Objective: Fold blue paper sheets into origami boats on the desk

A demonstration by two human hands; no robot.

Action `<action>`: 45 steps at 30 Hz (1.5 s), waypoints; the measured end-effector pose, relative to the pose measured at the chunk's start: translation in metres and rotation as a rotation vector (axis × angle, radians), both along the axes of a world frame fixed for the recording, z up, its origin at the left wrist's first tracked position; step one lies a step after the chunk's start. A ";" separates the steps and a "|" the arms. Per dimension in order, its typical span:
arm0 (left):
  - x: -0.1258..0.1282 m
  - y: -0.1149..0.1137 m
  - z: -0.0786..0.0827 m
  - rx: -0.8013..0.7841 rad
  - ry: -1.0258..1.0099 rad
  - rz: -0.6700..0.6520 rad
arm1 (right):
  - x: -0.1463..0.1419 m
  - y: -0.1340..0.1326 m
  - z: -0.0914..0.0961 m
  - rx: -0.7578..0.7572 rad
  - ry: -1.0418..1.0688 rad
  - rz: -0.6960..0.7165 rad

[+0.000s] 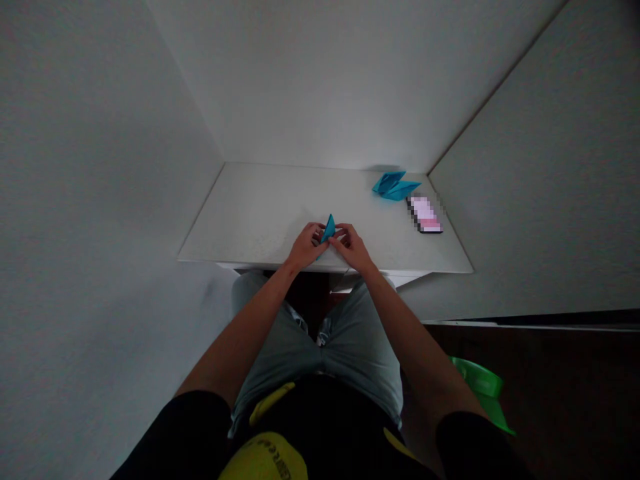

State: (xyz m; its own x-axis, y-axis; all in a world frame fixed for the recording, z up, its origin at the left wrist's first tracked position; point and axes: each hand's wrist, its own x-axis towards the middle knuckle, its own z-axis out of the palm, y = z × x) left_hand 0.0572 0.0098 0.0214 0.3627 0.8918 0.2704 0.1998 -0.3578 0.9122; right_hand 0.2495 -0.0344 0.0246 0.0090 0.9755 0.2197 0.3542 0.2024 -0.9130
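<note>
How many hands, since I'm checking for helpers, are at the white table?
2: left hand and right hand, either side of the folded blue paper, at the front of the white table. No others show.

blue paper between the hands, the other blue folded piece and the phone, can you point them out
Held blue paper (329,230): head view, on its raised pointed part.
Other blue folded piece (397,191): head view, on its nearer flap.
Phone (425,214): head view, on its pixelated screen.
</note>
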 end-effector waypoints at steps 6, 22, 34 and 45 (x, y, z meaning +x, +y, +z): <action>-0.006 0.000 -0.004 0.035 0.001 -0.142 | -0.001 0.003 -0.004 -0.046 -0.084 0.057; -0.008 0.000 -0.007 -0.169 -0.001 -0.126 | 0.008 0.002 -0.003 0.004 0.024 0.082; -0.012 0.005 -0.011 -0.146 -0.069 -0.144 | 0.011 -0.001 -0.003 0.020 -0.013 0.081; 0.002 -0.003 -0.002 0.028 0.134 0.159 | 0.006 -0.003 -0.005 0.013 -0.169 0.043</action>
